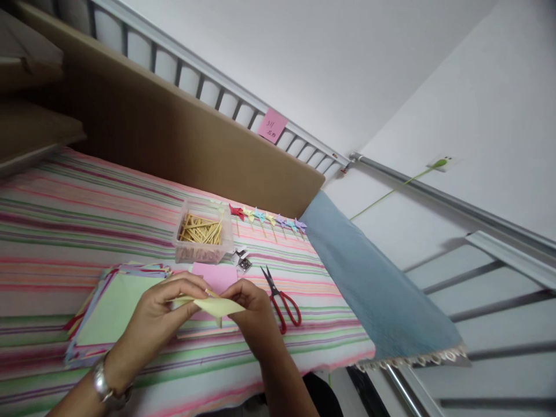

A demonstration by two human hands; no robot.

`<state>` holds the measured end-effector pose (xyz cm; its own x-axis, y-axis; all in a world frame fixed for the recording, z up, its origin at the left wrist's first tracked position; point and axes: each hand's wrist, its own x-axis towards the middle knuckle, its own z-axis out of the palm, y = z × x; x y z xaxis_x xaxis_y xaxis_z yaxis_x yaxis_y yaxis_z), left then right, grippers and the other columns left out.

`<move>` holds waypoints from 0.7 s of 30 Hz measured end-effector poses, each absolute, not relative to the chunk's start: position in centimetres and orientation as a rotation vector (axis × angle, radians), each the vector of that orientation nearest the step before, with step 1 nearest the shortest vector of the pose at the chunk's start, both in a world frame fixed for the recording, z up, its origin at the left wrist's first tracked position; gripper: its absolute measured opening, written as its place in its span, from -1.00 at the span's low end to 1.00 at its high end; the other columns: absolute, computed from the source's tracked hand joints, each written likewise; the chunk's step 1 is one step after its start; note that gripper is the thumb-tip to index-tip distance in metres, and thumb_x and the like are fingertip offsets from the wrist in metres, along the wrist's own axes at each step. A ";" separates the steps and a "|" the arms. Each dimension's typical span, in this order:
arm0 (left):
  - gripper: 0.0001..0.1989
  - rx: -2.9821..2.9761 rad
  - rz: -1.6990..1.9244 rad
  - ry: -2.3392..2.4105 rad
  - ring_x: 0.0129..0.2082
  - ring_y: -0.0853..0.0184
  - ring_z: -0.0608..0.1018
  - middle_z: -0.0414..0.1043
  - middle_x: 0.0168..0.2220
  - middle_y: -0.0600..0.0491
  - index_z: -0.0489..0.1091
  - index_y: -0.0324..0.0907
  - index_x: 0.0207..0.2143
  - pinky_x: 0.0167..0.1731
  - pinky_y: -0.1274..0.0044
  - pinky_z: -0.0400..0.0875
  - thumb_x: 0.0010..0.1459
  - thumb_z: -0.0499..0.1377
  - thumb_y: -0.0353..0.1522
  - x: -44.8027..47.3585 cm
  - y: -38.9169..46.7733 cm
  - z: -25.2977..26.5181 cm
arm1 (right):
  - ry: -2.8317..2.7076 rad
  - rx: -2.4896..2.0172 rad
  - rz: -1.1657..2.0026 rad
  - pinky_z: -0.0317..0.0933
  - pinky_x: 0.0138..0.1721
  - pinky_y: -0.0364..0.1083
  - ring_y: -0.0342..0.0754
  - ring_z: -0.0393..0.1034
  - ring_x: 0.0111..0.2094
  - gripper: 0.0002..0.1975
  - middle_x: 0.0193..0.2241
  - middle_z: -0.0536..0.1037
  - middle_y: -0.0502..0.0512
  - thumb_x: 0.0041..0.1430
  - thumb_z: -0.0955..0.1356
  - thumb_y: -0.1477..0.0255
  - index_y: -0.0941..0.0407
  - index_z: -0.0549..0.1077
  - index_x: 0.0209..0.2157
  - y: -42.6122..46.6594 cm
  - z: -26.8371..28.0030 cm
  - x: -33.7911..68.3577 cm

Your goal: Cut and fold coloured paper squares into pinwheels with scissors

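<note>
A piece of pale yellow paper (219,307), partly folded or curled, is held up between both hands over the striped cloth. My left hand (167,301) pinches its left side, thumb below and fingers above. At its right end my right hand (249,298) grips it with curled fingers. A thin tan strip, perhaps a stick, shows at the upper edge between the hands; its kind is unclear. Beneath lies pink paper (217,275). Left of my hands rests a stack of coloured paper (110,310), light green on top. Red-handled scissors (282,304) lie beside my right hand.
A clear plastic box (204,252) of short wooden sticks (200,227) stands behind the hands. Small metal pieces (243,262) lie beside it. Several paper pinwheels (259,215) on sticks line the back, before a cardboard panel (182,133). Blue cloth (369,278) hangs right.
</note>
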<state>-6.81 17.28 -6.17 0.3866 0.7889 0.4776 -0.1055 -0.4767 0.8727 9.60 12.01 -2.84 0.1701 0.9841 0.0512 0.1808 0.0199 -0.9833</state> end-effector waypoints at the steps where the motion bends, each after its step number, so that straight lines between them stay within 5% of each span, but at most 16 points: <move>1: -0.91 1.730 1.232 0.607 -0.21 0.35 0.46 0.46 -0.33 0.12 0.42 -0.07 -0.44 -0.18 0.54 0.25 0.06 0.16 -0.42 -6.8 17.3 -6.2 | -1.233 -1.402 0.943 0.14 -0.51 -0.19 -0.15 0.31 -0.54 -0.91 -0.59 0.46 -0.04 -0.21 0.39 0.58 0.14 0.42 -0.56 12.0 -2.8 9.6; 21: -0.92 1.664 1.229 0.652 -0.21 0.24 0.50 0.51 -0.39 0.02 0.43 -0.15 -0.52 -0.16 0.42 0.34 0.01 0.18 -0.38 -6.7 17.3 -6.0 | -1.424 -1.466 0.658 0.11 -0.44 -0.18 -0.16 0.23 -0.49 -0.90 -0.57 0.35 -0.06 -0.13 0.36 0.59 0.13 0.39 -0.60 11.5 -1.9 9.3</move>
<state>-6.65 17.27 -6.05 0.3570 0.8289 0.4307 -0.1075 -0.4216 0.9004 9.30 11.51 -1.89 0.1750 0.9566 0.2328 0.4429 0.1347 -0.8864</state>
